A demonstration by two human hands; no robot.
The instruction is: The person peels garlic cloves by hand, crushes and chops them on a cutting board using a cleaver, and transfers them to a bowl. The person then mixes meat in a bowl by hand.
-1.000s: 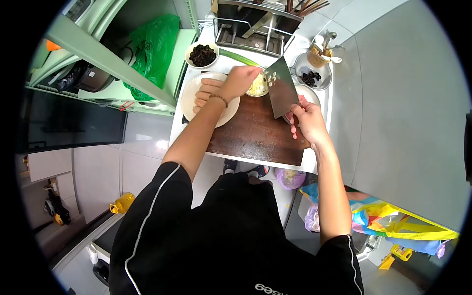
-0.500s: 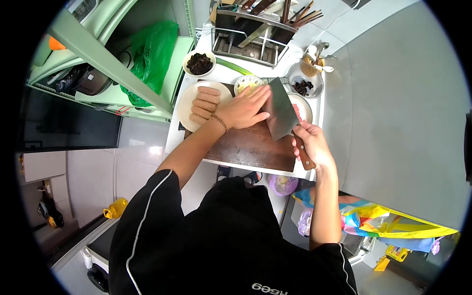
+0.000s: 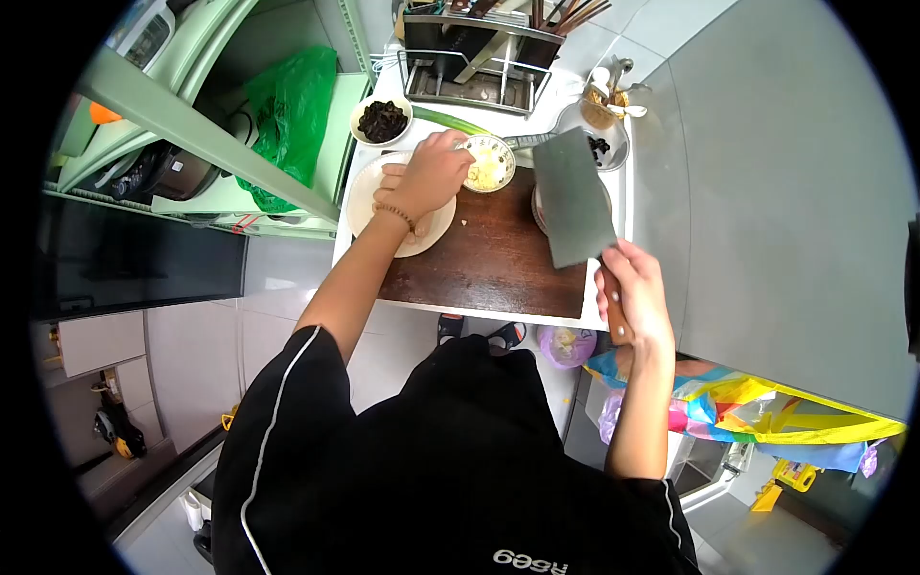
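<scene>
My left hand (image 3: pixel 436 177) reaches over the white plate (image 3: pixel 436 235) of sausages (image 3: pixel 391 182), its fingers closed at the left rim of a small patterned bowl (image 3: pixel 491 170) of chopped pale pieces. My right hand (image 3: pixel 634 283) is wrapped round the wooden handle of a cleaver (image 3: pixel 575 201). The wide blade is raised over the right side of the dark wooden board (image 3: pixel 479 268) and partly hides a round dish behind it. One small pale bit (image 3: pixel 464 222) lies on the board.
Behind stand a bowl of black fungus (image 3: pixel 381 122), a green stalk (image 3: pixel 446 120), a knife rack (image 3: pixel 474 86), a metal bowl (image 3: pixel 613 149) and a spice jar (image 3: pixel 602 110). Green shelving (image 3: pixel 201 129) is at left, a grey panel (image 3: pixel 786 192) at right.
My left hand has left the cleaver blade and moved left to the small bowl's rim. The cleaver has shifted right, and its blade no longer shows the pale bits seen a second ago.
</scene>
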